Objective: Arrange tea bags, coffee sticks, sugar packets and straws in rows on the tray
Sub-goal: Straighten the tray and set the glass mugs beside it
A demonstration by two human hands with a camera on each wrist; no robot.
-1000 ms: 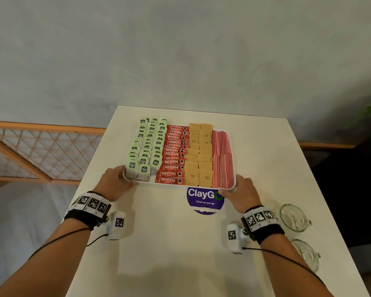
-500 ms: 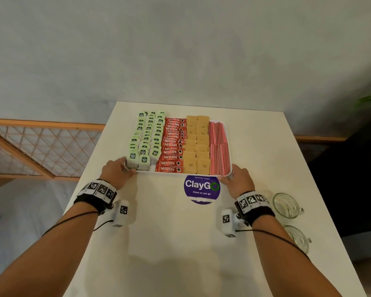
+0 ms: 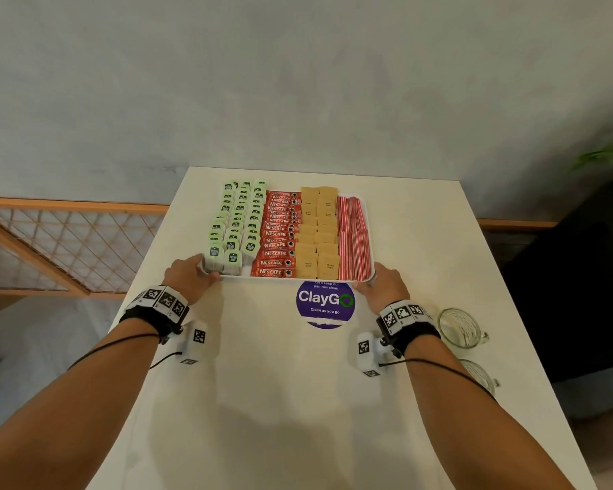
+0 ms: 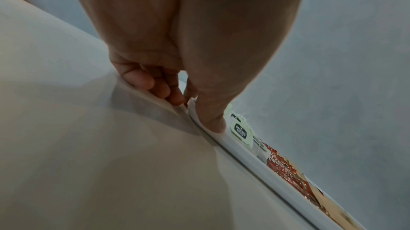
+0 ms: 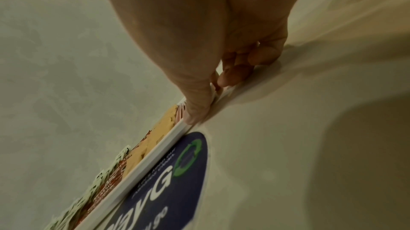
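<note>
The red coffee sticks (image 3: 276, 235) on the tray read "NESCAFE" in white, with "CLASSIC" beneath on the nearest ones; "CLASSIC" shows again in the left wrist view (image 4: 286, 172). The tan sugar packets (image 3: 319, 235) carry small dark print that looks like "Brown Sugar". The green tea bags (image 3: 238, 224) bear dark labels too small to read. A round purple sticker (image 3: 324, 304) on the tabletop (image 3: 298, 401) reads "ClayGo", "Clean as you go", and above, partly covered, "pantries clean". The wrist bands carry black-and-white square code markers (image 3: 163, 298).

White table (image 3: 298, 401) with filled tray (image 3: 291, 278), round purple sticker (image 3: 324, 305), two glass mugs (image 3: 457, 327) near right edge.
</note>
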